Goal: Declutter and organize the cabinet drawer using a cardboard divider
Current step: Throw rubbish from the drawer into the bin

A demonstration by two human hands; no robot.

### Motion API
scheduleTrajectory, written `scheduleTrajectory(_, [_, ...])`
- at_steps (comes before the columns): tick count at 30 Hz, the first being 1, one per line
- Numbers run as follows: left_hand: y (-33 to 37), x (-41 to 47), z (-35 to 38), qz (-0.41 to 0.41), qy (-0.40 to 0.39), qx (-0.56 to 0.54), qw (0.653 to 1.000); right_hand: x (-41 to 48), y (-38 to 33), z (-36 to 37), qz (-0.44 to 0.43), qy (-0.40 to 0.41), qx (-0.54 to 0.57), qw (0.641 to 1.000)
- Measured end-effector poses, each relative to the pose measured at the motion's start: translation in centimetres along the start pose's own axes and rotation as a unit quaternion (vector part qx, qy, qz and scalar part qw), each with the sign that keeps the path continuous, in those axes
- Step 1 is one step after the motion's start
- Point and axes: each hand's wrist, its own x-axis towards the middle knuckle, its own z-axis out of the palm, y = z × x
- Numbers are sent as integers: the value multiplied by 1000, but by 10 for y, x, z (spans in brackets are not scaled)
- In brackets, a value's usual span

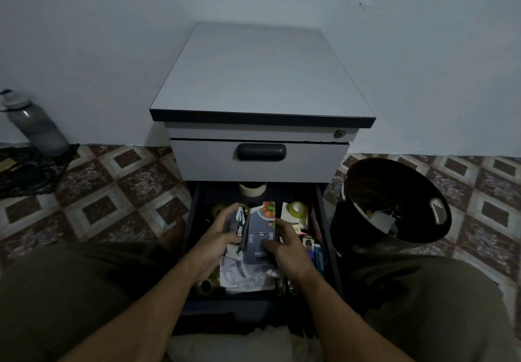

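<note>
Holding two boxes over the open drawer (pixel 225 308): your left grip (pixel 221 233) curls around the stapler box (pixel 240 220), and your right grip (pixel 284 244) pinches the dark blue box (pixel 260 239) touching it at 3 o'clock. A tape roll (pixel 252 188) sits at the drawer's 12 o'clock and a black bin (pixel 394 192) stands outside at 3 o'clock.

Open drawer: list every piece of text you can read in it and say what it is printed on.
"pler" and "10": grey box gripped by the left hand; start of the word hidden.
"2PCS", "SPO": dark flat box held by the right hand; rest covered.
"stapler": blue box at the right side of the drawer.
Heading on the small card beside it: too small to read.
</note>
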Motion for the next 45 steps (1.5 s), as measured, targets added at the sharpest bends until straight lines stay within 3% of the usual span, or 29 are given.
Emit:
scheduleTrajectory(4, [-3,5,-2,12,6,-14,1000,-2,0,5,-16,-10,-27,999])
scheduleTrajectory(13, [-15,5,-5,38,39,67,996,-7,4,8,-6,-14,-107,994])
scheduleTrajectory(15, [-14,5,-7,39,44,66,996,-11,-1,6,-39,44,-184,981])
scheduleTrajectory(18, [-14,4,-10,41,39,70,996,-18,-9,-4,-86,194,-330,920])
scheduleTrajectory(20, [-14,4,-13,42,35,82,995,-23,-11,-8,-43,231,-378,895])
scheduleTrajectory(24, [-15,4,-16,43,30,100,994,-27,-1,-5,31,202,-386,899])
scheduleTrajectory(29, [-13,6,-22,41,34,101,993,-28,-4,-1,-43,196,-284,937])
scheduleTrajectory(34, [-14,7,-22,40,34,105,993,-28,-8,-10,-15,246,-418,875])
scheduleTrajectory(40, [-16,7,-23,37,36,101,994,-25,3,-5,40,194,-386,901])
scheduleTrajectory(45, [-15,6,-21,39,34,92,994,-20,6,-7,71,205,-395,893])
